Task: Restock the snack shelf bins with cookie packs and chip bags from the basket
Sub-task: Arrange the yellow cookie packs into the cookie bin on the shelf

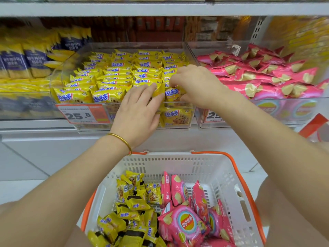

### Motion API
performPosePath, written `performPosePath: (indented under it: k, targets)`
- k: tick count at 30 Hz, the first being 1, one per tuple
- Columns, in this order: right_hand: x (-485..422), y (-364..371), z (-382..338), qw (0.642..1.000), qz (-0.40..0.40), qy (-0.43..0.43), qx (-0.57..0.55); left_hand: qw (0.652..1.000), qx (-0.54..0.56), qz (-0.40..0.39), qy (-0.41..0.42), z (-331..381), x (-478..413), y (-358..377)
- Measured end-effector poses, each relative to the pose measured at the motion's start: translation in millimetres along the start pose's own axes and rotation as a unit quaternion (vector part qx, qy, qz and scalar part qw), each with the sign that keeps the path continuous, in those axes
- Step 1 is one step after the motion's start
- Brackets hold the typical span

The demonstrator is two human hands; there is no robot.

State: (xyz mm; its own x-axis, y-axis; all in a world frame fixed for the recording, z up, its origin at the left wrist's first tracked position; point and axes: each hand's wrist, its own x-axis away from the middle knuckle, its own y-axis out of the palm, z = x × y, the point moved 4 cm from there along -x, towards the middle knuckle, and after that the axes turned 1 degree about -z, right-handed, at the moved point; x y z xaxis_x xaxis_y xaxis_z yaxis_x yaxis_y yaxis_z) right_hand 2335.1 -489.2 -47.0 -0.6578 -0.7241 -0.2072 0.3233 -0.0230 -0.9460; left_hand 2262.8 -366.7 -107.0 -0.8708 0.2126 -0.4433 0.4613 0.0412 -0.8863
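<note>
A clear shelf bin (92, 48) holds several rows of yellow cookie packs (114, 77). My left hand (138, 111) lies flat against the packs at the bin's front, fingers together, pressing one yellow pack (159, 90). My right hand (194, 84) reaches in from the right with its fingertips pinched on a yellow pack (171, 92) at the bin's front right. To the right, a second clear bin (300, 102) is full of pink chip bags (263, 75). Below, a white basket (179, 163) with orange trim holds loose yellow cookie packs (131, 198) on its left and pink chip bags (187, 223) on its right.
Blue-and-yellow snack packs (26, 61) fill the shelf section at the left. An orange-edged price tag (81, 114) reading 25.8 hangs on the cookie bin's front. A shelf board (160, 8) runs overhead. A red object (315, 125) sits at the right edge.
</note>
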Motion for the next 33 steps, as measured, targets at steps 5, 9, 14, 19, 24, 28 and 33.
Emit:
performPosePath:
  k: [5, 9, 14, 19, 24, 28, 33]
  targets:
    - [10, -7, 6, 0.999, 0.021, 0.035, -0.020, 0.999, 0.021, 0.035, 0.031, 2, 5, -9]
    - [56, -6, -21, 0.962, 0.190, 0.056, -0.186, 0.995, 0.033, 0.082, 0.055, 11, 22, -28]
    - [76, 113, -97, 0.950, -0.120, 0.016, -0.288, 0.990, 0.037, -0.113, 0.076, 7, 72, 12]
    - [110, 209, -176, 0.853, -0.386, -0.030, -0.350, 0.971, 0.029, -0.234, 0.047, -5, 115, 42]
    - [143, 244, -243, 0.781, -0.475, -0.109, -0.392, 0.967, 0.022, -0.250, 0.042, -14, 133, 46]
    - [145, 249, -262, 0.845, -0.407, -0.145, -0.316, 0.964, 0.019, -0.265, 0.031, -13, 137, 51]
    - [128, 243, -226, 0.753, -0.431, 0.014, -0.497, 0.927, 0.041, -0.372, 0.011, -10, 133, 65]
